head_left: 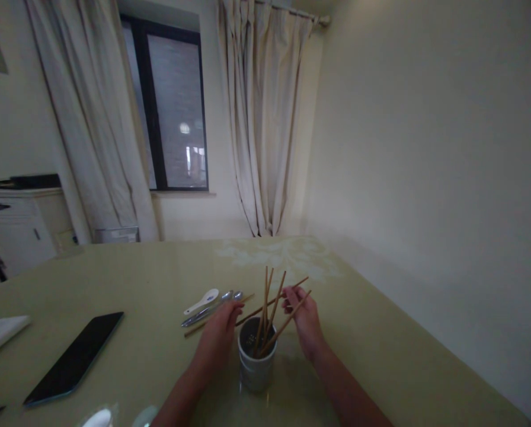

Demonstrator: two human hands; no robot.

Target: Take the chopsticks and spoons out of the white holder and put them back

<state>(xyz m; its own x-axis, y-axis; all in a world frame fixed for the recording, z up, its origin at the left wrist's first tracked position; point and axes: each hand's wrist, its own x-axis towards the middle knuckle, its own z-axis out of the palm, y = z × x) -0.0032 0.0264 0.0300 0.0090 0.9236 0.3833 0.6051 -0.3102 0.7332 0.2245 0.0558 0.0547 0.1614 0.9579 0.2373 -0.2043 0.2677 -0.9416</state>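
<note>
Two hands [216, 338] [304, 317] grip unlabeled chopsticks [269, 308].

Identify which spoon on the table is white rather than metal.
The white spoon farthest left, with a blue mark in its bowl; the metal spoons beside it are silver-grey, nearer the left hand.

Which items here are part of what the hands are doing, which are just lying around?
In hand: left hand, right hand, chopsticks, grey holder cup.

Lying about: white spoon, metal spoons, dark tablet, folded napkin.
</note>
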